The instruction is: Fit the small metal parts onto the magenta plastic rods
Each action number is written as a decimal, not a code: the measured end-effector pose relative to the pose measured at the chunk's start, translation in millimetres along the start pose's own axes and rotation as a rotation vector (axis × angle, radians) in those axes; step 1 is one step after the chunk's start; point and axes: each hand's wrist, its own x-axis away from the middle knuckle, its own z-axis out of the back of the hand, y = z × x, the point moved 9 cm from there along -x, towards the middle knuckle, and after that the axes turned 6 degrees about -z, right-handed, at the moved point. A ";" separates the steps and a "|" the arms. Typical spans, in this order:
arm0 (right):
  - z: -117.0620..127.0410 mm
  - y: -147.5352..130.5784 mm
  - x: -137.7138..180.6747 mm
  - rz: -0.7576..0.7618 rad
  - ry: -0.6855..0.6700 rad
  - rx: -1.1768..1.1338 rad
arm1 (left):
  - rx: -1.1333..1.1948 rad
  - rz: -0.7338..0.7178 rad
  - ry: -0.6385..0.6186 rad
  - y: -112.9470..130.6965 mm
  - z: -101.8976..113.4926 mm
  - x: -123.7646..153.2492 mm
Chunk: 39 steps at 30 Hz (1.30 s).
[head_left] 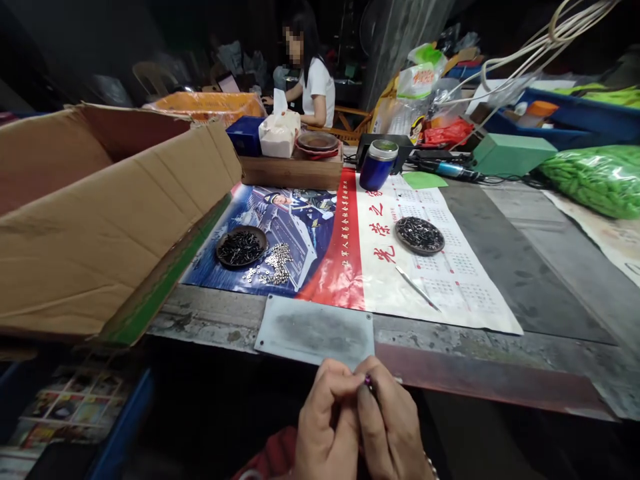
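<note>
Close together at the table's front edge, my left hand (327, 420) and my right hand (393, 423) pinch a tiny purple piece (368, 380) between their fingertips. Most of that piece is covered, so its kind does not show. Just beyond the fingers lies a grey metal plate (315, 329) with a dark smudged middle. Small dark screw-like parts fill a round dish (242, 247) on the left, with a pile of little silver rings or nuts (278, 264) beside it. Another dish (420, 236) of similar parts sits right. A slim silver tool (419, 289) rests below it.
A large cardboard box (125, 227) takes up the left side. A poster calendar (350, 253) covers the table's middle. Farther back stand a blue jar (379, 165), a wooden box (297, 171), and a green bag (595, 180). A person (317, 87) sits beyond the table.
</note>
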 end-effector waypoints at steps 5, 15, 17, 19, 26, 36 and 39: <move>0.7 6.2 -0.2 -0.035 0.019 -0.116 | 0.032 0.063 -0.028 -7.4 -3.8 2.2; 6.4 7.4 6.5 0.084 0.124 0.005 | 0.050 0.074 -0.028 -5.8 -8.1 1.8; -1.0 6.3 5.7 0.094 0.066 -0.012 | 0.042 0.069 -0.021 -7.1 -3.8 2.7; -5.4 7.4 1.7 0.105 -0.004 -0.019 | 0.060 0.088 0.005 -9.3 0.8 3.5; 62.3 60.8 -4.6 -0.358 0.564 -0.346 | 0.177 0.340 0.018 -23.1 1.6 7.9; 26.9 55.8 -13.7 -0.421 0.251 -0.311 | -0.023 0.267 -0.154 -2.1 19.2 -14.9; 57.5 83.9 -12.0 -0.443 0.411 -0.334 | -0.342 0.084 -0.284 17.6 45.2 -40.9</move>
